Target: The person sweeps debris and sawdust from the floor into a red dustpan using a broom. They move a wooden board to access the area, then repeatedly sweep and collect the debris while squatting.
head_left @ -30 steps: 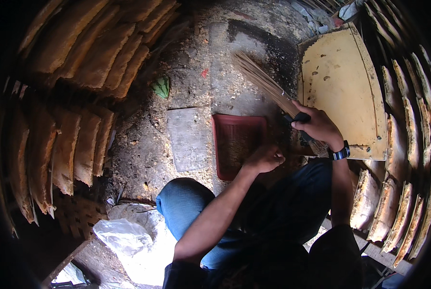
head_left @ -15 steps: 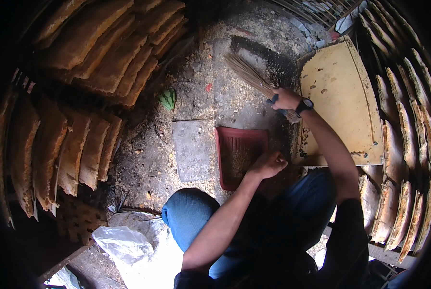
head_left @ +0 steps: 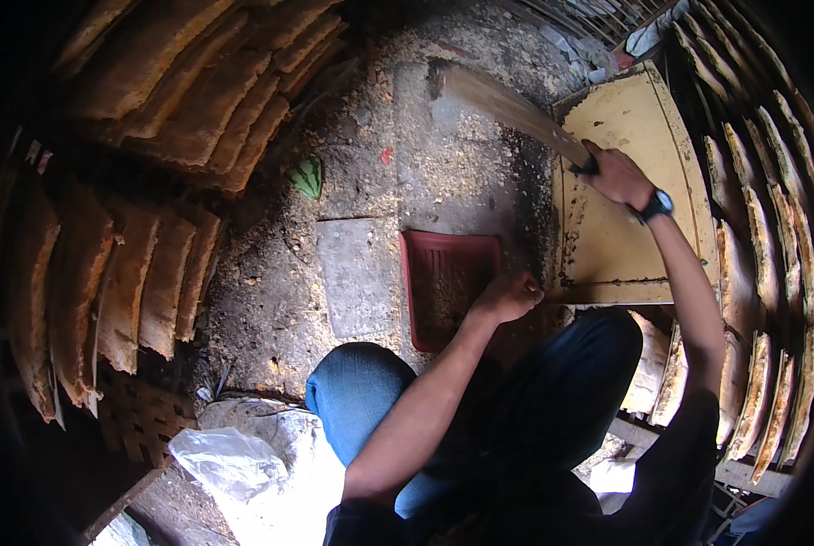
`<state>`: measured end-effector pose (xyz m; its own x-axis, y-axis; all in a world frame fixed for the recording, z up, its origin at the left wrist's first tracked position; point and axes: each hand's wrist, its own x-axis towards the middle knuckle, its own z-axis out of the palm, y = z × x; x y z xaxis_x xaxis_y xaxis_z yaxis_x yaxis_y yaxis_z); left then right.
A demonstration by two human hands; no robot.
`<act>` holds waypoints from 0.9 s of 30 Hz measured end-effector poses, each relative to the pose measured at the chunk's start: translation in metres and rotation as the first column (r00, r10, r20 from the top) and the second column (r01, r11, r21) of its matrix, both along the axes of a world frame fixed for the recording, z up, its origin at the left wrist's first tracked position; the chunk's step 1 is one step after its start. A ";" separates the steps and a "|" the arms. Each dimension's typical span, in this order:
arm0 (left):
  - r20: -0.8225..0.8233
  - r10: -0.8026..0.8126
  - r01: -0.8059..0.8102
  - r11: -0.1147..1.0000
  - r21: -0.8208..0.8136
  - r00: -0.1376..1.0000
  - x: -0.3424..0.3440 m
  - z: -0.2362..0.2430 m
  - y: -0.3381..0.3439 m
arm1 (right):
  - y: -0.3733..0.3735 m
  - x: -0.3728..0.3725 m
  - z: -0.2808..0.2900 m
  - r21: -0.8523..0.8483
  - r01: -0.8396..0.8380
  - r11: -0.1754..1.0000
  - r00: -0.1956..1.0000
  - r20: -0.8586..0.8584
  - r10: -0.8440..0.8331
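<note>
My right hand (head_left: 618,176), with a watch on its wrist, grips a stick hand broom (head_left: 507,107) at its dark-bound end. The broom's bristles point up and to the left over the floor, smeared by motion. A red plastic dustpan (head_left: 425,239) lies on the floor in front of my knees, with crumbs inside. At its right side my left hand (head_left: 509,298) is closed, fingers curled. Whether it holds the dustpan's handle or anything else is hidden.
Scattered crumbs and grit cover the floor (head_left: 271,291) around a flat grey slab (head_left: 357,278). A green leaf-like piece (head_left: 307,178) lies farther off. A yellowish board (head_left: 643,136) stands at the right. Rough-edged slabs fill racks on both sides; a clear plastic bag (head_left: 230,462) lies lower left.
My right hand has swung to the right and a little up with the broom, now over the yellowish board. My left hand stays closed by the dustpan. The view has shifted slightly.
</note>
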<state>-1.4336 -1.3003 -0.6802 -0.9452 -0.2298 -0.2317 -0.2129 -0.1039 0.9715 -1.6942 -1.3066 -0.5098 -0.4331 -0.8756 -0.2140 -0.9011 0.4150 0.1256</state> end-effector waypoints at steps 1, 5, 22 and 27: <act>-0.014 0.005 -0.005 1.000 0.003 1.000 -0.003 0.002 0.001 | -0.013 -0.019 -0.017 -0.046 -0.003 0.999 1.000 -0.018 0.002; 0.003 0.010 -0.010 0.996 -0.093 1.000 0.001 0.020 0.007 | -0.074 -0.062 -0.094 0.016 0.001 1.000 0.997 -0.073 0.000; -0.010 0.025 -0.026 0.997 -0.075 1.000 0.013 0.003 -0.011 | 0.119 -0.028 -0.033 0.216 -0.062 0.974 0.986 0.164 0.027; 0.044 0.005 0.000 0.995 -0.097 0.999 0.015 -0.009 -0.010 | 0.103 -0.038 -0.035 0.084 0.106 0.991 0.969 0.214 -0.122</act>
<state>-1.4190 -1.3099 -0.6889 -0.9340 -0.2555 -0.2497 -0.2556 -0.0106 0.9667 -1.7324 -1.2034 -0.5449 -0.4650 -0.8020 -0.3750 -0.8572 0.5137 -0.0356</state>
